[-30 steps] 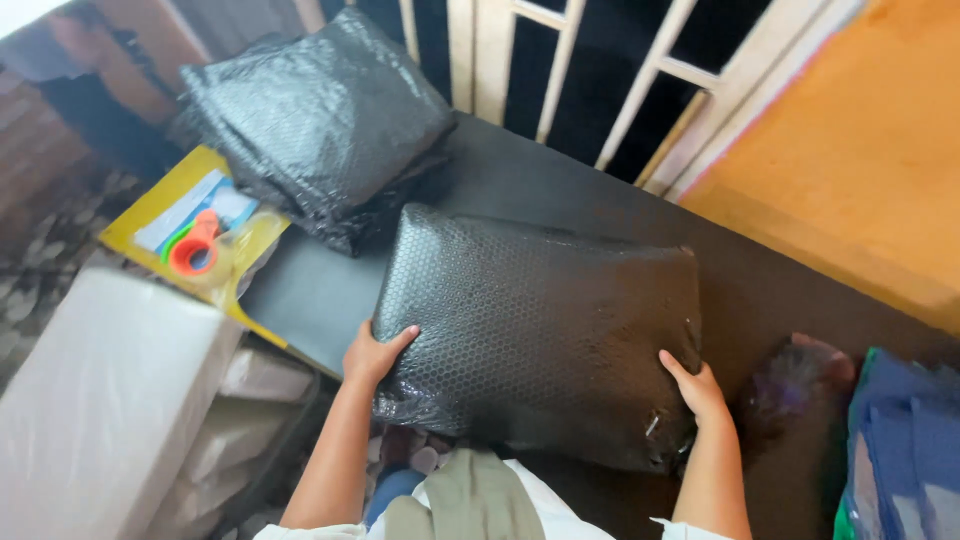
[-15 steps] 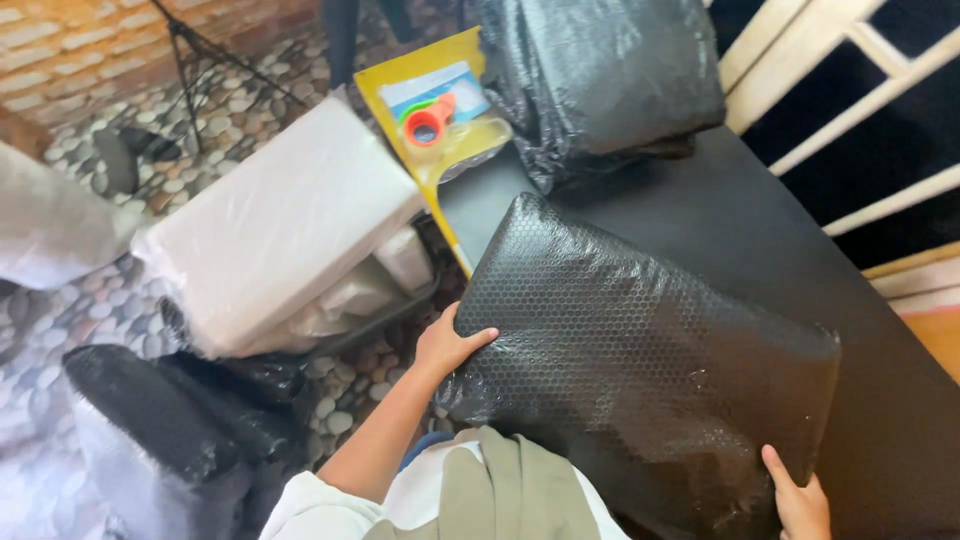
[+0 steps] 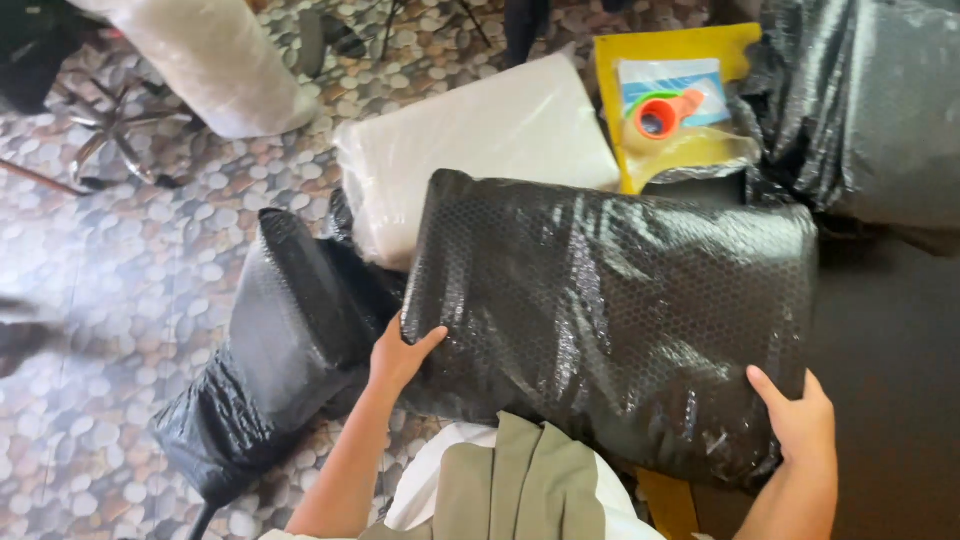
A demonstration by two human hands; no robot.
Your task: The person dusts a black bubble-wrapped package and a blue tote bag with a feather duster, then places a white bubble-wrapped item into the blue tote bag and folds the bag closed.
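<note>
My left hand (image 3: 400, 352) and right hand (image 3: 800, 420) grip opposite lower corners of a black bubble-wrapped parcel (image 3: 610, 310), fingers curled over its edges, thumbs on top. The parcel lies half over the edge of the dark table (image 3: 890, 330). Beyond it: a white wrapped block (image 3: 470, 150), a yellow packet (image 3: 680, 100), and a black roll (image 3: 270, 350) on the pebble floor (image 3: 90, 250).

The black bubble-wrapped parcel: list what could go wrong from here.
1. The black bubble-wrapped parcel is held only at its near corners by the left hand and right hand; the glossy wrap looks slick, so the grip may slip.
2. Its left end hangs past the dark table, above a black sack on the pebble floor; it could drop there.
3. Swinging it may knock the orange tape dispenser.
</note>
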